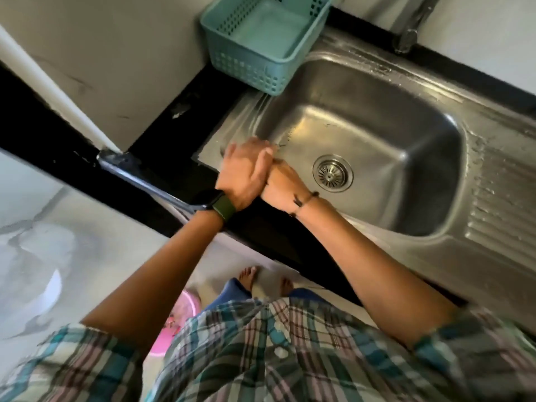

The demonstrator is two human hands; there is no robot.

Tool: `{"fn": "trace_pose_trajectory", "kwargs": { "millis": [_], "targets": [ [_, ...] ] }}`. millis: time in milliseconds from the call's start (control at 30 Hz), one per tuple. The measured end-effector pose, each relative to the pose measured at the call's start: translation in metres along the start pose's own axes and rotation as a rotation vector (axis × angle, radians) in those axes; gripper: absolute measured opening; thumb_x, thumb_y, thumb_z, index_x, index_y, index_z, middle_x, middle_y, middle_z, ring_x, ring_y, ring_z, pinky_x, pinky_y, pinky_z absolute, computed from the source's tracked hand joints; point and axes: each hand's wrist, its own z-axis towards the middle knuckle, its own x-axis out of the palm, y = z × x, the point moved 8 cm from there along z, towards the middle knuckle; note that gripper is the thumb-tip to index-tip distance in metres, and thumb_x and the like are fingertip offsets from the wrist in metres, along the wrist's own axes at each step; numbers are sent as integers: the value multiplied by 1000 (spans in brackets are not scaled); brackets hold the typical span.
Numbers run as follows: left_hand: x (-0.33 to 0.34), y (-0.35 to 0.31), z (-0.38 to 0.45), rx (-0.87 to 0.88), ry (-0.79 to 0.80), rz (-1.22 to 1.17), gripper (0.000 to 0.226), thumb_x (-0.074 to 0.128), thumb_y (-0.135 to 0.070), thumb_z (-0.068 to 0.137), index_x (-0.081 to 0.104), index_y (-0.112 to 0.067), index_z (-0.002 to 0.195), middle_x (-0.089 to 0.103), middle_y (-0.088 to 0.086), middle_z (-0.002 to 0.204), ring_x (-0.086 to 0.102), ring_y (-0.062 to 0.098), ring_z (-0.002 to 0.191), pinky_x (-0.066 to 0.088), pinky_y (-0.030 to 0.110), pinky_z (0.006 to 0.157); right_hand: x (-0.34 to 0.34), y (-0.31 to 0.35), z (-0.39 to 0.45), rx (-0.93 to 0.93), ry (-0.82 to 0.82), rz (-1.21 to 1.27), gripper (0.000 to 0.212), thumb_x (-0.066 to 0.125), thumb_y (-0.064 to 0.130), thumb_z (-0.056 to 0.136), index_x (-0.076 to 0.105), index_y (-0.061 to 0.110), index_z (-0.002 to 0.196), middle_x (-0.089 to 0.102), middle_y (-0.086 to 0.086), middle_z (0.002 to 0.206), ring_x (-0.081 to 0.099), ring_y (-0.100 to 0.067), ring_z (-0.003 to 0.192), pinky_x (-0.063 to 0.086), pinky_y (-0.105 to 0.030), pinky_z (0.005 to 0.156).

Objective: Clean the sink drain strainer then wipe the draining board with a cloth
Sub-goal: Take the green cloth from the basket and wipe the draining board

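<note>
Left hand (pixel 246 166) laid over right hand (pixel 280 181), neither visibly holding anything. Strainer (pixel 333 173) seated in drain just right of hands. No cloth visible; risk: wet draining board (pixel 493 204) gets skipped.

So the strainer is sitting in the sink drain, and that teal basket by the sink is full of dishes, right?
Not quite. The strainer does sit in the drain of the sink, but the head view shows the teal basket empty, with no dishes in it.

The sink basin (pixel 377 134) lies open around the drain strainer (pixel 333 174); a teal basket (pixel 246 68) overhangs its far-left corner, and a tap (pixel 406 39) stands behind.
</note>
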Motion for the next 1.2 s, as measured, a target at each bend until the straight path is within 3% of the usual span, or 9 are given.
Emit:
{"fn": "trace_pose_trajectory", "kwargs": {
  "millis": [167, 267, 367, 467, 600, 700, 800, 1033, 1200],
  "targets": [
    [1, -8, 21, 100, 117, 86, 63, 20, -47, 87, 56, -5, 119, 55, 17, 125, 44, 29, 124, 29, 41, 108, -11, -29, -34, -46, -77, -55, 39, 43, 18, 94, 45, 15, 133, 46, -7, 142, 37, -27, 133, 29, -33, 107],
    [44, -35, 23, 224, 314, 180, 59, 25, -45, 86, 49, -9, 128, 48, 15, 137, 34, 26, 135, 19, 38, 114, -22, -95, -103, 126, -71, -140, 42, 38, 22, 97, 37, 26, 138, 37, 5, 148, 28, -19, 139, 21, -37, 115],
    [104, -59, 4, 318, 672, 305, 69, 16, -58, 85, 26, -21, 142, 19, 9, 154, 7, 21, 144, 1, 45, 115, -41, -159, -181, 366, -64, -154, 44, 38, 24, 96, 33, 38, 138, 34, 14, 148, 19, -13, 142, 9, -47, 115],
    [134, -80, -8, 377, 803, 324, 72, 8, -62, 84, 14, -24, 145, 7, 7, 156, -3, 20, 145, -7, 46, 113, -48, -175, -209, 491, -137, -98, 44, 43, 17, 95, 40, 34, 135, 38, 10, 147, 19, -18, 143, 9, -48, 114],
    [143, -95, -8, 358, 727, 243, 58, 14, -49, 94, 16, -21, 145, 15, 5, 155, 1, 18, 145, -7, 42, 115, -35, -136, -163, 472, -235, -111, 44, 47, 12, 89, 46, 20, 132, 46, -1, 142, 29, -27, 137, 15, -48, 111],
    [120, -91, 3, 238, 457, -55, 56, 15, -40, 94, 37, -12, 137, 39, 11, 145, 26, 20, 139, 11, 29, 115, -15, -95, -114, 411, -210, -83, 47, 42, 18, 84, 46, 14, 130, 49, -5, 137, 31, -26, 133, 10, -50, 113],
    [91, -74, 12, 50, 225, -348, 51, 20, -35, 94, 54, -7, 120, 58, 13, 123, 49, 19, 116, 26, 9, 90, -13, -82, -105, 342, -235, -112, 41, 45, 20, 89, 46, 19, 130, 46, 2, 141, 28, -22, 138, 10, -54, 114],
    [112, -99, -2, 343, 427, -28, 53, 25, -35, 90, 52, -4, 125, 50, 14, 135, 36, 23, 133, 21, 35, 115, -40, -169, -208, 532, -267, -159, 44, 46, 21, 93, 41, 32, 135, 39, 9, 146, 26, -14, 140, 13, -46, 114],
    [110, -95, 0, 322, 410, -65, 55, 24, -37, 90, 53, -6, 124, 50, 13, 135, 35, 23, 134, 22, 35, 115, -60, -219, -270, 792, -421, -20, 42, 49, 11, 91, 48, 24, 131, 44, 0, 143, 28, -22, 139, 9, -55, 113]
  ]
}}
